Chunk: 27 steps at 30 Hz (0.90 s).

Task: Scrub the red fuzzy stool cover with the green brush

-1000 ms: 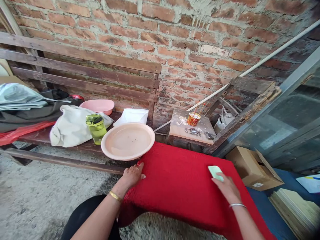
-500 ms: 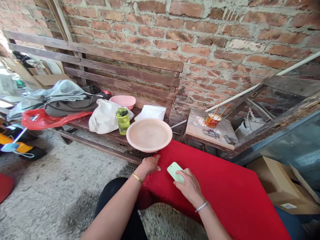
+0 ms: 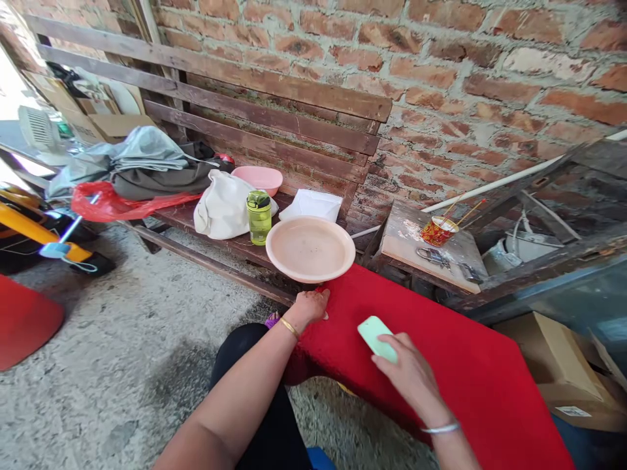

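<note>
A wet red cloth [image 3: 470, 352] is spread over a long surface in front of me. My left hand [image 3: 311, 307] is closed at its left edge, just below the basin, gripping the fabric; some fingertips are hidden. In my right hand [image 3: 409, 365] is a mint-green scrubbing brush [image 3: 376, 334], lying flat against the cloth. Its underside is out of sight. Beyond my left hand stands a wide, pale pink basin [image 3: 310, 251] with shallow, cloudy liquid in it.
A wooden bench [image 3: 220, 134] holds a green bottle [image 3: 259, 219], a white bag [image 3: 223, 205] and a pink bowl [image 3: 257, 177]. On a small table stands a red patterned cup [image 3: 437, 232] with sticks. A cardboard box [image 3: 553, 365] sits at right.
My right hand has slid the brush over the cloth, rightward and nearer to me. My left hand keeps its place by the basin. The whole view has shifted.
</note>
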{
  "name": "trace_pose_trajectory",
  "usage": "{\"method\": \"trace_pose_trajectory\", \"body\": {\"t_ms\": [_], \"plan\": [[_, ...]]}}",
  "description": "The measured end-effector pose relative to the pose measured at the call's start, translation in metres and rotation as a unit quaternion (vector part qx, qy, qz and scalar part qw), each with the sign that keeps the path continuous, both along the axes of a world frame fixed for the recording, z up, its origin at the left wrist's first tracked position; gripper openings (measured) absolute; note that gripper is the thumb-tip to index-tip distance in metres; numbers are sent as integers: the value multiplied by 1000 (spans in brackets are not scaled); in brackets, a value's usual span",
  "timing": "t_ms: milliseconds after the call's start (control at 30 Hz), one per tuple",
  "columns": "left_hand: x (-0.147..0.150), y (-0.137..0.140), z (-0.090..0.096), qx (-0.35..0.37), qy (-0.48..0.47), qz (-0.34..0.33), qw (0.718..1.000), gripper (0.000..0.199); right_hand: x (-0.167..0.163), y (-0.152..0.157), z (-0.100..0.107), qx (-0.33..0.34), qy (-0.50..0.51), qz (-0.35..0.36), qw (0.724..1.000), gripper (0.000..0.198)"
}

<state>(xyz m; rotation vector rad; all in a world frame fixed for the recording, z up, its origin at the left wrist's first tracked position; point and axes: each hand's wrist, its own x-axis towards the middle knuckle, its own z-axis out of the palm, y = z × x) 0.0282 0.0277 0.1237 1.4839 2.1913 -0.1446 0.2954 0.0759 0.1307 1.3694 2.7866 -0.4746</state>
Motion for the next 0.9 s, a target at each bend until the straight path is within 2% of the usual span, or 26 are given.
{"method": "trace_pose_trajectory", "body": {"t_ms": [67, 133, 200, 367, 433, 500, 567, 667, 733, 800, 900], "plan": [[0, -1, 3, -1, 4, -4, 1000, 60, -36, -16, -4, -5, 4, 41, 999, 33], [1, -2, 6, 0, 7, -7, 1000, 60, -43, -20, -8, -9, -11, 50, 999, 32], [1, -2, 7, 1, 8, -6, 1000, 59, -18, -12, -12, -16, -32, 20, 999, 33], [1, 2, -2, 4, 1, -2, 1000, 58, 96, 21, -10, -18, -131, -157, 979, 45], [0, 5, -6, 3, 1, -2, 1000, 58, 111, 21, -5, -12, -145, -181, 973, 47], [-1, 6, -8, 1, 1, -4, 1000, 59, 92, 9, 0, -14, -116, -146, 982, 45], [-2, 6, -7, -2, 1, -7, 1000, 59, 49, -12, 1, -32, -58, -62, 996, 40], [-2, 3, -3, -4, 4, -10, 1000, 57, -24, -46, 1, -45, -8, 56, 997, 30], [-1, 1, -1, -3, 6, -11, 1000, 56, -51, -58, 0, -36, -1, 99, 994, 28], [-1, 0, -1, -2, 7, -11, 1000, 56, -47, -57, -2, -43, -3, 103, 994, 29], [0, 4, -6, 0, 5, -8, 1000, 58, 13, -36, -5, -87, -26, 38, 995, 33]]}}
